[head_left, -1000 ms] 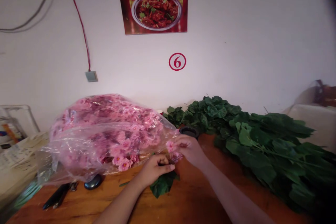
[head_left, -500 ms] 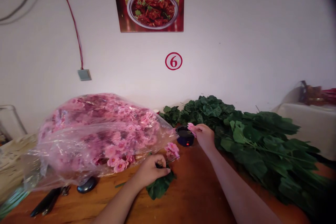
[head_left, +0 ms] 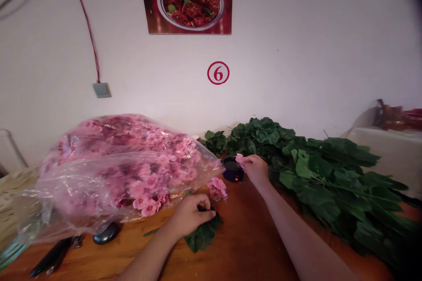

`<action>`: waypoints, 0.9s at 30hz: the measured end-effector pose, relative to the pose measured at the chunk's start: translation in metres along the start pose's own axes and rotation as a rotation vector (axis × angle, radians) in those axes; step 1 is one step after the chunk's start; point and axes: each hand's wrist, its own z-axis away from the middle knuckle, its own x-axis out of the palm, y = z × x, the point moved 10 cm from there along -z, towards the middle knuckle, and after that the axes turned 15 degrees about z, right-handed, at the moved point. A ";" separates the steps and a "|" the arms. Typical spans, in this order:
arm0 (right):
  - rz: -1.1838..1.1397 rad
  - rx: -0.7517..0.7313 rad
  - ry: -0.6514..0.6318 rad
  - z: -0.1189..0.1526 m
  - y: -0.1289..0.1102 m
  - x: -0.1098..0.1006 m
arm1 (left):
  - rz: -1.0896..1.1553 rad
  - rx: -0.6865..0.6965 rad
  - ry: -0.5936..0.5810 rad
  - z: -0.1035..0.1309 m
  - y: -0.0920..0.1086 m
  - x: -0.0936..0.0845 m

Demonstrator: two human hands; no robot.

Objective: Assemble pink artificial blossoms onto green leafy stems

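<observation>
My right hand (head_left: 257,170) pinches a pink artificial flower (head_left: 241,160) at the rim of a small dark pot (head_left: 232,169) with a red light on its front. Nearer to me, my left hand (head_left: 194,214) is closed on a green leaf sprig (head_left: 203,236); its leaves spread below the fingers and a bit of stem pokes out to the left. Just beyond the left hand, a small bunch of pink flowers (head_left: 217,188) lies on the wooden table (head_left: 245,237). The fingers hide part of the sprig.
A clear plastic bag (head_left: 108,175) full of pink flowers covers the left side. Green leaf branches (head_left: 316,180) are heaped along the right. At front left lie a black rounded object (head_left: 106,233) and a black-handled tool (head_left: 52,257). A white wall (head_left: 280,52) stands behind.
The view has shifted slightly. Both hands keep their grips and almost the same places; the pink flower stays at the pot's rim.
</observation>
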 end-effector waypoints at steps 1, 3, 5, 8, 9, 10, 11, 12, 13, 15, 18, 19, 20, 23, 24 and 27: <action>0.001 0.002 -0.003 0.000 -0.001 0.000 | -0.006 0.002 0.001 0.000 0.000 0.000; 0.008 0.008 -0.013 0.000 -0.001 0.000 | -0.016 0.005 0.004 0.000 -0.001 0.000; 0.021 0.013 -0.018 0.000 -0.001 0.000 | -0.015 0.008 0.009 0.000 -0.002 0.000; 0.022 0.017 -0.011 0.001 0.001 0.000 | 0.011 0.005 0.010 0.000 -0.003 0.000; 0.012 0.016 -0.003 0.001 0.001 0.000 | 0.027 0.004 0.007 0.000 -0.004 0.000; -0.004 0.020 0.003 0.001 0.001 -0.001 | 0.045 0.004 0.004 -0.001 -0.004 0.000; -0.025 0.031 0.008 0.002 0.001 -0.003 | 0.064 0.003 0.003 -0.001 -0.003 0.000; -0.045 0.044 0.010 0.003 0.001 -0.004 | 0.085 0.002 0.004 -0.001 -0.003 0.000; -0.064 0.056 0.012 0.003 0.001 -0.007 | 0.106 0.001 0.008 -0.002 -0.003 0.000; -0.113 0.095 0.007 0.005 -0.001 -0.012 | 0.144 -0.008 0.025 -0.002 -0.004 -0.002; -0.280 0.185 -0.060 0.009 -0.001 -0.012 | 0.192 -0.020 0.053 -0.003 -0.006 -0.006; -0.354 0.220 -0.087 0.010 0.000 -0.010 | 0.204 -0.018 0.062 -0.004 -0.007 -0.007; -0.421 0.246 -0.109 0.012 0.000 -0.008 | 0.215 -0.015 0.070 -0.004 -0.008 -0.008; -0.514 0.276 -0.134 0.013 0.000 -0.007 | 0.232 -0.003 0.097 -0.006 -0.013 -0.013; -0.517 0.275 -0.143 0.013 -0.001 -0.007 | 0.230 -0.002 0.107 -0.006 -0.014 -0.015; -0.512 0.250 -0.182 0.014 -0.004 -0.007 | 0.202 -0.010 0.145 -0.007 -0.020 -0.021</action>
